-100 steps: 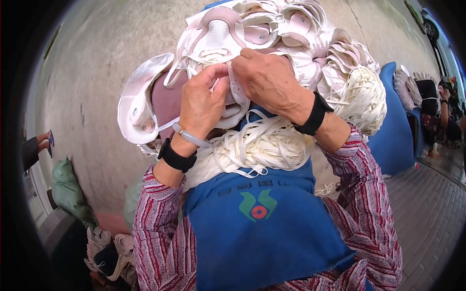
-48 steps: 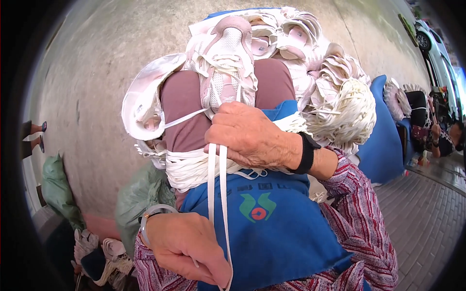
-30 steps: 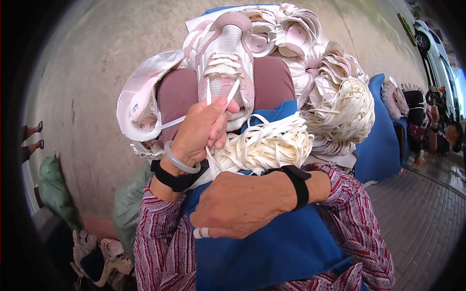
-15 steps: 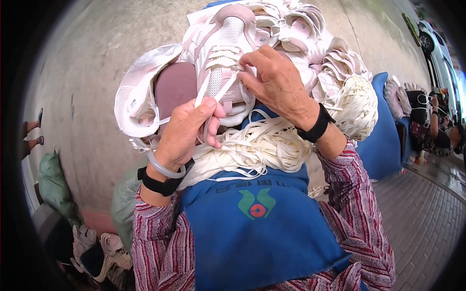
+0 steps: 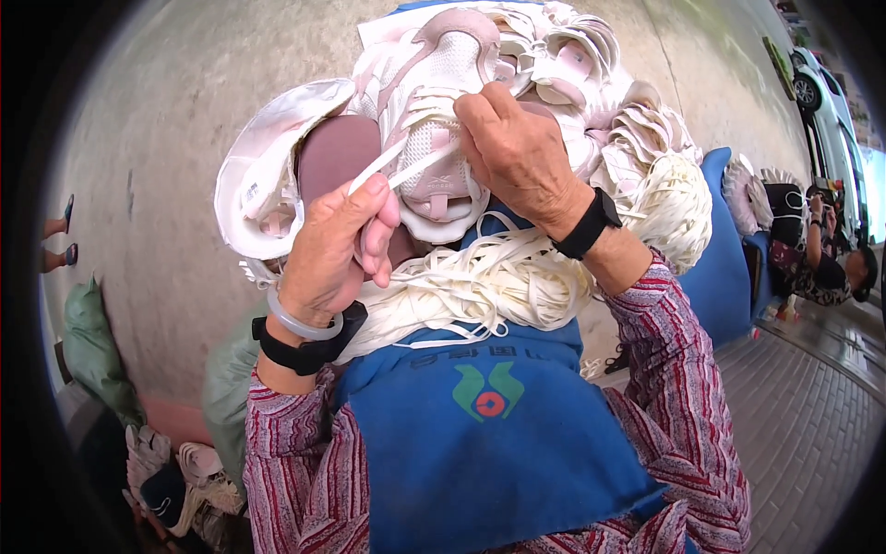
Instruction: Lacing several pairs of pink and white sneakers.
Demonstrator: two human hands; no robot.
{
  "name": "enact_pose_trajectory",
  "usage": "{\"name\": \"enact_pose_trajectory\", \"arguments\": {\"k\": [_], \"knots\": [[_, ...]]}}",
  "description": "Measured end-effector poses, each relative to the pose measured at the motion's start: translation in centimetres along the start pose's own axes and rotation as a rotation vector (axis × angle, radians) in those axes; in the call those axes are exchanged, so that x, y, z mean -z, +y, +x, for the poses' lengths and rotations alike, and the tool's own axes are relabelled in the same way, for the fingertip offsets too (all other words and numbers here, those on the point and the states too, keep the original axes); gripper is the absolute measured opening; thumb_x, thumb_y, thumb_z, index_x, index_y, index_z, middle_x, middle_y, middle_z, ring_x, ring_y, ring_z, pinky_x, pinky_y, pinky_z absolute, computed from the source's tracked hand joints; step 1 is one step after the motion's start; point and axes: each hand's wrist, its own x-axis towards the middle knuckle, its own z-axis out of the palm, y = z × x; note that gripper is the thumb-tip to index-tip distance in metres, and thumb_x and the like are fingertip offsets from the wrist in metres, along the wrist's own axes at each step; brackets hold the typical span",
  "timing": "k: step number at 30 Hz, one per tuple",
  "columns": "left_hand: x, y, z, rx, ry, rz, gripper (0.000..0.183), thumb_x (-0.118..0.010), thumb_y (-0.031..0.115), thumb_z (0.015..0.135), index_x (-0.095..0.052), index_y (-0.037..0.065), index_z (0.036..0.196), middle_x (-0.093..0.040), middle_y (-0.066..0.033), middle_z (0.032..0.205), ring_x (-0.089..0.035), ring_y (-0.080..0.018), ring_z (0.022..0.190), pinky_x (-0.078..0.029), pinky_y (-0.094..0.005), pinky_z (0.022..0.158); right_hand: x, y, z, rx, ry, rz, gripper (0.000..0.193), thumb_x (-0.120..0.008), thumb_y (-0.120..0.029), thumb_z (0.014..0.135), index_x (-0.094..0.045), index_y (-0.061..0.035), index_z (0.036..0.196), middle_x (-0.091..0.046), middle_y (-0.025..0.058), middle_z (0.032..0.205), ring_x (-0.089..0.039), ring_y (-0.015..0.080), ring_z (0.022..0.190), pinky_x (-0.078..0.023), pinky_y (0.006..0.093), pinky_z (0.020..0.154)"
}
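Note:
A white and pale pink shoe upper [image 5: 445, 189] lies in front of me, its mesh tongue pointing away. White lace is threaded across its eyelets. Left of the upper, my left hand [image 5: 337, 242] pinches the flat white shoelace [image 5: 417, 166] between thumb and forefinger. Two strands run from that pinch up to the upper, one toward the eyelets and one toward the fingers of my right hand. Bent over the right eyelet edge, my right hand [image 5: 524, 159] is closed on the lace, its fingertips partly hidden behind the knuckles.
Loose white laces [image 5: 471, 286] are heaped on my blue apron [image 5: 498, 462]. A lace bundle [image 5: 672, 208] hangs at right beside stacked uppers [image 5: 646, 129]. Another upper [image 5: 254, 198] lies left, by a mauve rounded pad [image 5: 340, 155]. Green sacks [image 5: 92, 342] stand lower left; another person [image 5: 826, 268] sits far right.
My left hand has drawn left and slightly down with the lace, and the strands slant more toward the left. My right hand has shifted slightly right over the eyelets.

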Motion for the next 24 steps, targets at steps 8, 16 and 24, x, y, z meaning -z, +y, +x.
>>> {"name": "enact_pose_trajectory", "arguments": {"k": [8, 16, 24], "knots": [[1.1, 1.3, -1.1, 0.041, -0.069, 0.17, 0.037, -0.043, 0.03, 0.1, -0.056, 0.003, 0.079, -0.049, -0.0008, 0.054, -0.044, -0.0072, 0.039, -0.046, -0.0214, 0.039, 0.5, 1.6, -3.1, -0.128, -0.043, 0.237, 0.01, -0.062, -0.01, 0.084, -0.056, -0.0033, 0.088, -0.058, 0.0118, 0.082, -0.06, 0.0298, 0.073, -0.049, 0.0375, 0.064], [-2.3, -0.4, -2.1, 0.097, -0.154, 0.644, 0.043, -0.041, 0.038, 0.101, -0.058, 0.002, 0.083, -0.05, 0.0006, 0.058, -0.046, -0.0069, 0.048, -0.041, -0.0206, 0.046, 3.6, -2.6, -3.7, -0.778, -0.516, 1.069, 0.036, -0.057, -0.033, 0.093, -0.061, 0.0017, 0.098, -0.063, 0.0081, 0.079, -0.059, 0.0116, 0.055, -0.046, 0.0249, 0.048], [-3.9, -3.6, -0.5, 0.063, -0.233, 0.711, 0.042, -0.042, 0.035, 0.101, -0.06, 0.0, 0.086, -0.054, -0.0007, 0.062, -0.05, -0.0081, 0.053, -0.042, -0.0231, 0.049, -1.0, -4.2, -4.3, -0.891, -0.35, 1.417, 0.032, -0.051, -0.026, 0.097, -0.06, 0.0038, 0.107, -0.058, 0.0015, 0.076, -0.052, 0.0053, 0.063, -0.043, 0.0193, 0.051]]}}
